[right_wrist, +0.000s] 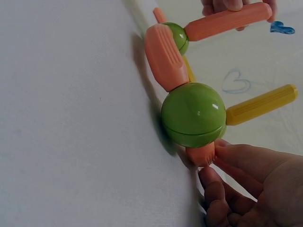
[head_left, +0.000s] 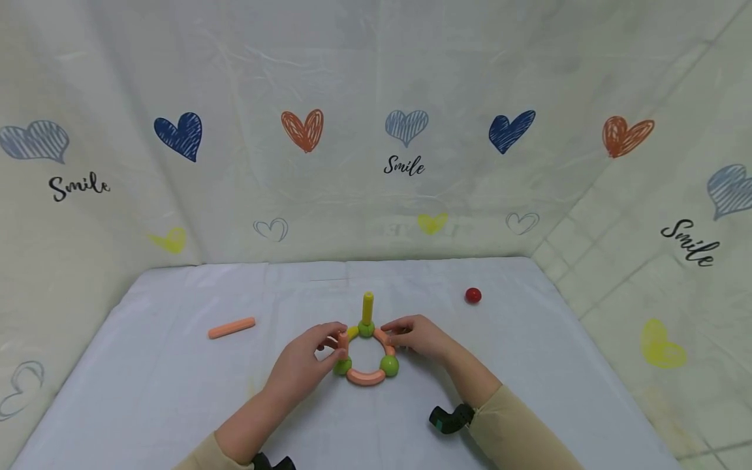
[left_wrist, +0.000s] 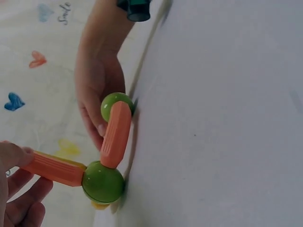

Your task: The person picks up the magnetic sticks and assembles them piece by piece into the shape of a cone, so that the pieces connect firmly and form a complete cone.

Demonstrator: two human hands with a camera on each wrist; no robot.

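Observation:
A ring of green balls and curved rods lies on the white cloth: green ball (head_left: 390, 365) at right, another (left_wrist: 103, 182) at left, a third (head_left: 366, 329) at the back. An orange curved rod (head_left: 365, 378) forms the front; a yellow one shows partly at back left. From the back ball a yellow rod (head_left: 367, 308) stands upright. My left hand (head_left: 302, 362) pinches the upper end of an orange rod (left_wrist: 56, 169) that rises from the left ball. With thumb and fingers, my right hand (head_left: 425, 336) pinches the orange curved rod (right_wrist: 200, 154) on the ring's right side.
A loose orange straight rod (head_left: 232, 328) lies on the cloth at left. Toward the back right sits a red ball (head_left: 472, 296). A pale curtain (head_left: 346, 196) printed with hearts hangs behind the table. Black wrist devices (head_left: 451, 418) are strapped at both cuffs.

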